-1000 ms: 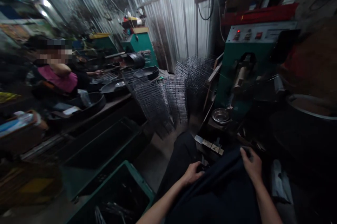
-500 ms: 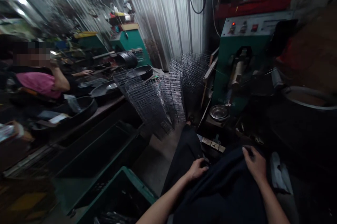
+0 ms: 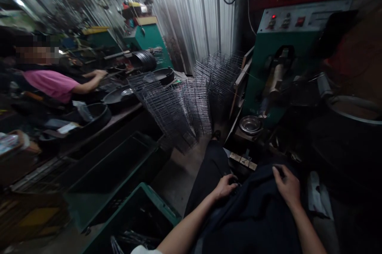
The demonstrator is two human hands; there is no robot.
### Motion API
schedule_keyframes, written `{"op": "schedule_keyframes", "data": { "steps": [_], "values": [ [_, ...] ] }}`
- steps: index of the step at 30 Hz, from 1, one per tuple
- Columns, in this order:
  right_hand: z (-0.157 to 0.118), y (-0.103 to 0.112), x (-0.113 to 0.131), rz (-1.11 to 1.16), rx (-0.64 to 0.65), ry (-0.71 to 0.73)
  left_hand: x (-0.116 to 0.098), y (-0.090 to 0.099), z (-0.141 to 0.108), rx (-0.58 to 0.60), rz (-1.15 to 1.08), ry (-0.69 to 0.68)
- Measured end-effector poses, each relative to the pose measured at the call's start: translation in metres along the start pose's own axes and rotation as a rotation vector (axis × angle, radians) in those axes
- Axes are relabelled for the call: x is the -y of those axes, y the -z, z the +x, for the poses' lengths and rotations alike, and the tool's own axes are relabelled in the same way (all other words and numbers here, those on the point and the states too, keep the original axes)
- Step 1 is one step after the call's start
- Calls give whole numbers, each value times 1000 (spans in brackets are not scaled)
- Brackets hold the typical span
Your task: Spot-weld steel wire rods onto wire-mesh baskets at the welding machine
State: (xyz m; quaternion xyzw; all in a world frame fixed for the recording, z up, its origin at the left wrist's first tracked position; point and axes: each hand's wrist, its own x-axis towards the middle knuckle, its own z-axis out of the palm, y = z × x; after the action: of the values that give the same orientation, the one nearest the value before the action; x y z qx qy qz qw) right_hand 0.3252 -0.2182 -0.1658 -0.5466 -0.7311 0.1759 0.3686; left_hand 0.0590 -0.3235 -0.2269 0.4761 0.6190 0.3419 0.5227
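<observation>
My left hand (image 3: 225, 186) rests low on the dark trousers (image 3: 213, 166) over my left thigh. Its thumb and forefinger are apart, and the other fingers are partly lost in shadow. On the right side of my lap, my right hand (image 3: 288, 187) lies against dark navy cloth (image 3: 253, 210), thumb spread from the fingers. No tool or part shows in either hand. Just beyond my lap is a small wooden strip (image 3: 243, 161) on the machine's base.
A green machine (image 3: 268, 59) with a lit red lamp and a metal dish (image 3: 250, 125) stands ahead right. Wire racks (image 3: 197, 104) are ahead; green crates (image 3: 146, 190) sit at left. A co-worker in pink (image 3: 52, 84) is at the bench. A dark drum (image 3: 355, 138) is at right.
The view has shifted slightly. The co-worker's raised arm has come down and reaches forward over the bench. My hands keep about the same place on my lap.
</observation>
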Motion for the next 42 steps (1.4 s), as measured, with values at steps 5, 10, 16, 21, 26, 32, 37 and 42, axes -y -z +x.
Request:
{"op": "schedule_keyframes", "data": {
  "steps": [5, 10, 16, 21, 26, 32, 37, 42],
  "values": [
    [-2, -3, 1, -7, 4, 6, 1, 0, -1, 0, -6, 0],
    [1, -4, -2, -12, 16, 9, -2, -1, -1, 1, -28, -2],
    [1, -8, -5, -14, 25, 28, -3, -4, 5, 15, -76, 43],
    [0, -8, -3, -14, 10, 26, 0, -4, 9, 37, -148, 135],
    [1, -7, 0, -9, 12, 9, 0, -3, 12, 44, -189, 169],
    [5, -4, -2, 56, 19, -77, -4, -7, 11, 42, -96, 141],
    [6, -2, -4, 96, -8, -129, -20, 4, 3, -45, 112, -31],
    [7, 0, 3, 52, -8, -132, -26, 45, 18, -267, 662, 35]
  ]
}}
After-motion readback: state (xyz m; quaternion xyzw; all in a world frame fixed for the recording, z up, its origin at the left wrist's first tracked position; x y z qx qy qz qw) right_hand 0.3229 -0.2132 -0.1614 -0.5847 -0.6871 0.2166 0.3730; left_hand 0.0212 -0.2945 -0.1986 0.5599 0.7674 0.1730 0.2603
